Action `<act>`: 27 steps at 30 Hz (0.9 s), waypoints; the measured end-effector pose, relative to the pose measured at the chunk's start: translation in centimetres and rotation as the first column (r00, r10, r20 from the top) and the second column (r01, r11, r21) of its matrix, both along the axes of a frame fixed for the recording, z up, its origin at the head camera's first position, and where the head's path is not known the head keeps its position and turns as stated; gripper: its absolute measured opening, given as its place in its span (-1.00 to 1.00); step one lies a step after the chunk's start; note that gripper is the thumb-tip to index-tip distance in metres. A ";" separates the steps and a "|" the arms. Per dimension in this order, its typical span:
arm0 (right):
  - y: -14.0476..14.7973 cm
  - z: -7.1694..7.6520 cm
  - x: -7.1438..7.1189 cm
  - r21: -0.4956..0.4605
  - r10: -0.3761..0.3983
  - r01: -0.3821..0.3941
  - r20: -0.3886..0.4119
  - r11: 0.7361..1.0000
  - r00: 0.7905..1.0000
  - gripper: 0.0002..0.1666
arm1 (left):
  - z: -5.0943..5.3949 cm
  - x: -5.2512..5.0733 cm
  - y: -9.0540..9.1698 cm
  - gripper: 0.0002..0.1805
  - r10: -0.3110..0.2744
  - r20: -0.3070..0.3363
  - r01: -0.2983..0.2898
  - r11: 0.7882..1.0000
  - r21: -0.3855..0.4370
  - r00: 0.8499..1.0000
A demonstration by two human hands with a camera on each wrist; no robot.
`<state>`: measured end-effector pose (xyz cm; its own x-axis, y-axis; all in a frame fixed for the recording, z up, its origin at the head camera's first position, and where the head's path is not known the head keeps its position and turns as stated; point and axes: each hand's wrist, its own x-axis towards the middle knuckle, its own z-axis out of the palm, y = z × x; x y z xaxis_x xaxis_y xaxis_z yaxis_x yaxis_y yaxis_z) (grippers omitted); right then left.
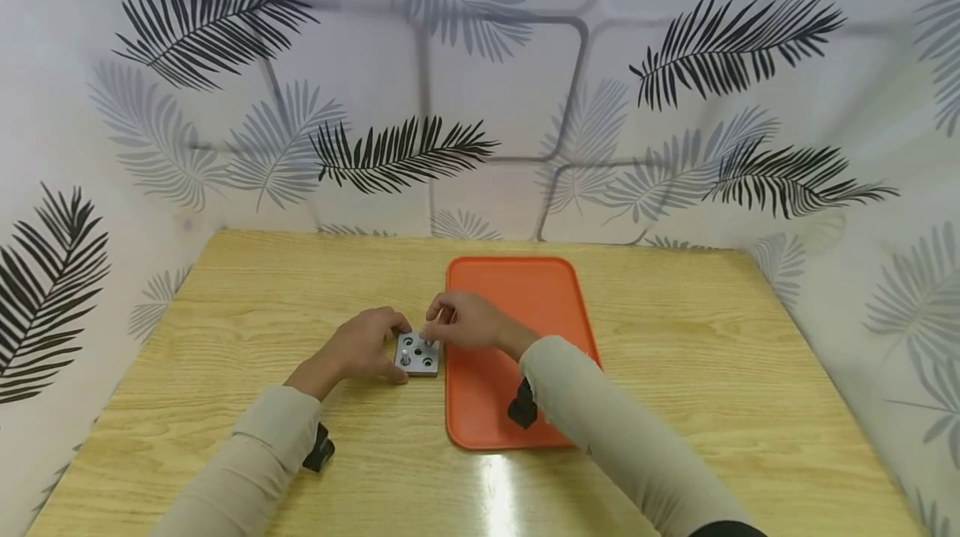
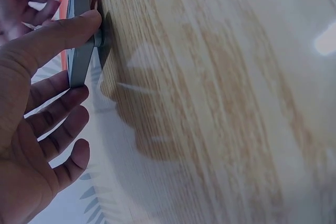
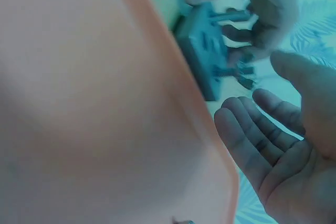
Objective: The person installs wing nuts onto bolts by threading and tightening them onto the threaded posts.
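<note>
A square grey metal plate [image 1: 417, 368] with several holes lies just left of the tray. Two bolts stand up from it, one near the front left [image 1: 405, 358] and one at the back right. My left hand [image 1: 365, 345] grips the plate by opposite edges; in the left wrist view its thumb presses one edge and fingers [image 2: 79, 94] touch the other. Close over the back-right bolt [image 3: 231, 71] is my right hand [image 1: 471, 320]. The right wrist view shows its thumb and fingers [image 3: 239, 132] spread apart, beside the bolt without pinching it.
An orange-red tray [image 1: 525, 287] lies under my right forearm, its left rim close beside the plate. Part of a small dark item [image 3: 182, 222] shows on the tray at the bottom of the right wrist view. The wooden table [image 1: 675, 328] meets a leaf-patterned backdrop [image 1: 480, 87].
</note>
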<state>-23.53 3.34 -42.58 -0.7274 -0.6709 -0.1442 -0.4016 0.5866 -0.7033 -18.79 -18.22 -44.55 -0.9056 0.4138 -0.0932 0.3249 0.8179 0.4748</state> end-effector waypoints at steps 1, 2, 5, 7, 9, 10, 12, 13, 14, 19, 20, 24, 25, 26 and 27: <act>0.1 0.2 -0.1 -0.002 0.001 -0.001 -0.007 1.000 1.000 -0.74 | 0.1 0.0 0.0 -0.36 0.001 0.001 -0.001 1.000 0.001 1.000; 0.2 0.3 -0.3 -0.006 0.007 -0.007 -0.015 1.000 1.000 -0.73 | 0.1 0.0 0.1 -0.36 0.001 0.002 -0.001 1.000 0.000 1.000; 0.4 0.6 -0.7 -0.003 0.067 -0.067 -0.047 0.998 0.997 -0.72 | 0.2 0.0 0.2 -0.37 0.003 0.003 -0.003 1.000 -0.003 1.000; 0.4 0.6 -0.8 0.021 0.122 -0.121 -0.060 0.992 0.991 -0.72 | 0.2 0.0 0.2 -0.37 0.007 0.006 -0.006 1.000 -0.007 1.000; 0.4 0.6 -0.9 0.034 0.162 -0.161 -0.045 0.986 0.986 -0.72 | 0.1 0.0 0.2 -0.37 0.005 0.006 -0.005 1.000 -0.011 1.000; 0.4 0.6 -0.8 0.039 0.171 -0.170 -0.028 0.985 0.985 -0.72 | 0.1 0.0 0.2 -0.37 0.005 0.006 -0.005 1.000 -0.013 1.000; 0.3 0.6 -0.8 0.042 0.169 -0.169 0.006 0.985 0.986 -0.70 | 0.0 0.0 0.2 -0.37 0.004 0.004 -0.004 1.000 -0.012 1.000; 0.2 0.5 -0.7 0.043 0.162 -0.163 0.022 0.986 0.986 -0.69 | 0.0 0.0 0.2 -0.37 0.004 0.002 -0.004 1.000 -0.010 1.000; 0.2 0.5 -0.7 0.044 0.156 -0.157 0.031 0.987 0.987 -0.68 | 0.0 0.0 0.2 -0.36 0.003 0.000 -0.003 1.000 -0.009 1.000; -0.2 0.2 -0.5 0.067 0.143 -0.141 -0.017 0.988 0.990 -0.77 | 0.1 0.1 0.1 -0.37 0.005 -0.003 -0.005 1.000 -0.004 1.000; -0.2 0.1 -0.4 0.069 0.140 -0.137 -0.029 0.988 0.990 -0.80 | 0.1 0.1 0.1 -0.38 0.005 -0.002 -0.005 1.000 -0.004 1.000; -0.4 -0.1 -0.2 0.084 0.136 -0.130 -0.074 0.988 0.988 -0.89 | 0.0 0.1 0.1 -0.37 0.003 -0.003 -0.003 1.000 -0.008 1.000; -0.4 -0.1 -0.2 0.091 0.141 -0.134 -0.083 0.987 0.987 -0.89 | 0.0 0.0 0.1 -0.37 0.001 -0.005 -0.001 1.000 -0.010 1.000; -0.4 -0.1 -0.1 0.095 0.144 -0.136 -0.081 0.986 0.986 -0.87 | 0.0 0.1 0.1 -0.37 0.001 -0.006 -0.001 1.000 -0.012 1.000; -0.4 -0.1 -0.1 0.100 0.147 -0.138 -0.081 0.985 0.986 -0.84 | 0.1 0.1 0.1 -0.37 0.002 -0.008 -0.002 1.000 -0.015 1.000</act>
<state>-23.67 2.93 -42.66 -0.6380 -0.7550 -0.1514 -0.5434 0.5808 -0.6062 -18.72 -18.12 -44.48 -0.9070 0.4109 -0.0920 0.3272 0.8254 0.4600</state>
